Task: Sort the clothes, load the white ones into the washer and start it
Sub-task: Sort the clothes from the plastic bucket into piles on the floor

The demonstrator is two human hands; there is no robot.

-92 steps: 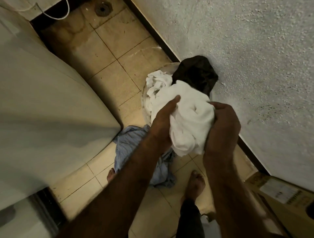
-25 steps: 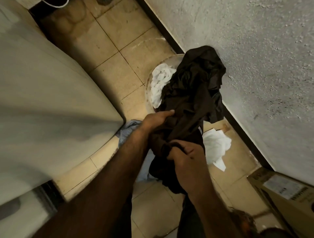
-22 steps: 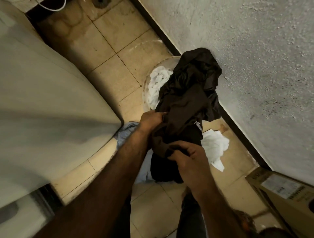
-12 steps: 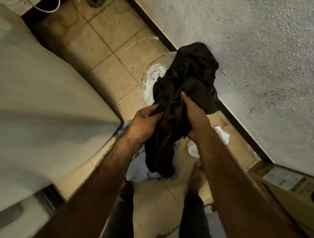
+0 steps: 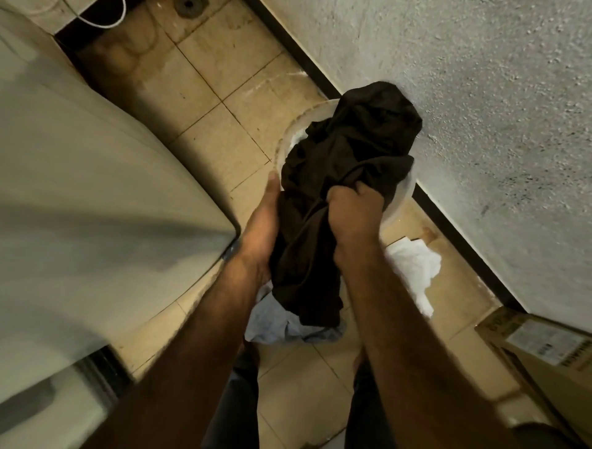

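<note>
Right hand point(image 5: 354, 211) clenched on a bunched fold of the dark garment point(image 5: 339, 179), fingers curled tight into the cloth. Left hand point(image 5: 261, 227) lay along the garment's left side, thumb straight and pointing up beside the cloth; its fingers sat behind the fabric, so whether they gripped or only pressed could not be told. The garment hung between the two hands, its upper bulk bunched over the basket point(image 5: 402, 198), its lower end trailing down over the blue cloth point(image 5: 278, 323). The basket, pale and round, stood on the floor point(image 5: 205, 93) against the base of the wall point(image 5: 464, 96); a sliver of white cloth point(image 5: 298, 141) showed inside its left rim, the rest covered by the dark garment. The blue cloth lay crumpled on the tiles below the hands, near the corner of the washer point(image 5: 96, 198). A white garment point(image 5: 413, 269) lay on the floor to the right of the right forearm, close to the wall's dark skirting, apart from the blue cloth. The washer filled the left side, pale and blurred. A cardboard box point(image 5: 538, 359) with a printed label sat at lower right by the wall. A white cable point(image 5: 99, 22) looped at top left, and a floor drain point(image 5: 189, 4) was just visible at the top edge. The person's dark trouser legs showed at the bottom.
</note>
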